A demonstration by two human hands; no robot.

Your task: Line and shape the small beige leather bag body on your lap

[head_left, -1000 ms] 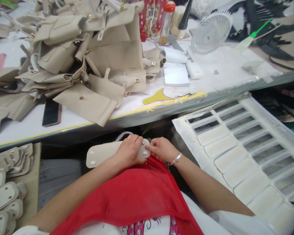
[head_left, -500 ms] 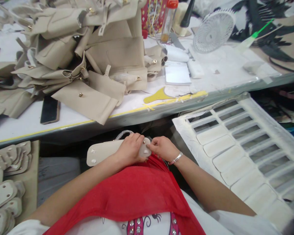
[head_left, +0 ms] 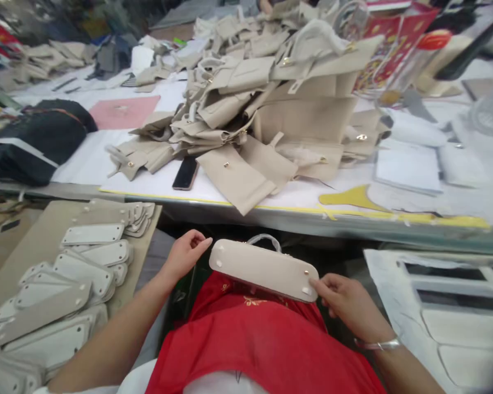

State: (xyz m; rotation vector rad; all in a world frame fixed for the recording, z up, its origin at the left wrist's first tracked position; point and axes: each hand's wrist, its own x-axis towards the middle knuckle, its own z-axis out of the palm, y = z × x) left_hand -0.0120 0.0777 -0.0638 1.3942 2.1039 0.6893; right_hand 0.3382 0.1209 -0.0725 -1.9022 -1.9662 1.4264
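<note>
Beige handbag with a flat, round-cornered oblong base and a plastic-wrapped loop handle (head_left: 263,269): one, lying at your lap against the red cloth apron (head_left: 267,339), below the front edge of the white-covered counter (head_left: 133,192). Base turned up towards you; small white tabs at both ends, one small metallic stud (head_left: 307,272) at the right end.

Left hand (head_left: 188,253): yours, partly open, fingers loosely bent, thumb and forefinger reaching to the left end of the bag. Nothing visible in its grasp; whether the tips touch the bag, cannot tell.

Right hand (head_left: 344,300): yours, fingers curled, a tip at the right end of the bag, near the stud. Whether it grips or only rests there, cannot tell. Silver-coloured metal bangle (head_left: 378,345) at your wrist.

To your left: beige and white oblong panels with punched holes (head_left: 86,273), heaped on a tan board (head_left: 22,241).

Changes from the earlier frames: your left hand, formerly laid across the base near its right end, is now off at the left end; your right hand remains at the right end. The bag now slopes down to the right. Your view has swung left, showing more panels.
</note>
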